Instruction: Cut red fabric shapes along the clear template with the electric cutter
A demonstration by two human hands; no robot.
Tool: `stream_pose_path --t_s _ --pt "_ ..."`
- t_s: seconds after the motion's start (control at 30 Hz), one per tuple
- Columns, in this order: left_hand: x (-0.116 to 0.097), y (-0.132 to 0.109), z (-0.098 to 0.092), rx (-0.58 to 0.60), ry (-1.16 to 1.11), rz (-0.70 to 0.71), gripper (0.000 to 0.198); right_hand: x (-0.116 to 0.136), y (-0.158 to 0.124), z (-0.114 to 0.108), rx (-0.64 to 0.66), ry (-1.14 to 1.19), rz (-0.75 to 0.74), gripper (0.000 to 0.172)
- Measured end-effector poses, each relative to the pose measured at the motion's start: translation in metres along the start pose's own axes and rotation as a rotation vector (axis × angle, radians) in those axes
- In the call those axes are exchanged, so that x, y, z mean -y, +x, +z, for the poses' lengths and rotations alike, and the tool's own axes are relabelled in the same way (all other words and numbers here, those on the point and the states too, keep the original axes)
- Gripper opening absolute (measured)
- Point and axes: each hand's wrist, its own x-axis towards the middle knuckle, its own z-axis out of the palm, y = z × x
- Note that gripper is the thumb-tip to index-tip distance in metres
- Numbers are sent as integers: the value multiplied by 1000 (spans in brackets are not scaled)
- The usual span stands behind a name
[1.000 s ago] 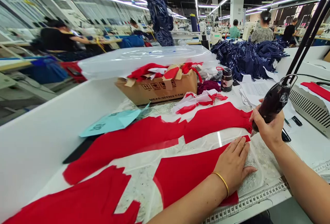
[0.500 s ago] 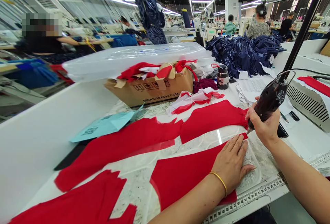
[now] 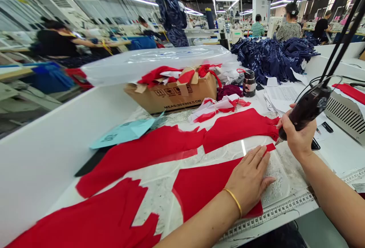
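Note:
My left hand (image 3: 251, 177) lies flat, fingers together and stretched out, on a clear plastic template (image 3: 228, 156) over a red fabric piece (image 3: 202, 187). My right hand (image 3: 296, 135) is wrapped round a dark hand-held cutting tool (image 3: 309, 107) with a cord. The tool's tip touches the table at the right end of the red fabric, just beyond my left fingertips. A long red fabric strip (image 3: 176, 147) runs across the table behind the template. Another red piece (image 3: 94, 221) lies at the near left.
A cardboard box (image 3: 173, 94) full of red scraps stands behind the fabric, next to a dark jar (image 3: 249, 84). Light blue paper (image 3: 122, 132) lies at the left. Navy garments (image 3: 270, 59) are heaped at the back. A grey machine (image 3: 346, 116) sits at the right. Other people work in the background.
The tool's tip and my right hand have shifted slightly along the fabric's right end. My left hand stays pressed flat on the template. The camera view has swung a little.

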Motion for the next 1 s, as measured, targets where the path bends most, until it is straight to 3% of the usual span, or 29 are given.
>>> stream_pose_path --t_s 0.1,0.2,0.33,0.47,0.63,0.8,0.9,1.0 --pt "2 -25 -16 -25 0 -15 43 10 -3 -4 -16 124 17 33" --pt "0 -53 -24 -58 -22 -38 42 27 -14 -4 82 207 64 31" --pt "-9 -78 -23 -94 -63 -47 40 52 -37 -3 230 258 114 27" --pt "-17 -87 -16 -76 -86 -46 41 70 -61 -6 319 270 195 30" --pt "-15 -85 -8 -55 -80 -43 43 76 -80 -15 401 302 229 37" --pt "-10 -79 -11 -123 -54 -35 38 78 -76 -14 384 296 234 38" --pt "-5 -58 -17 -117 -61 -134 33 79 -70 -12 344 323 228 35" --pt "-1 -17 -23 38 -39 -268 23 78 -63 -13 300 358 204 31"
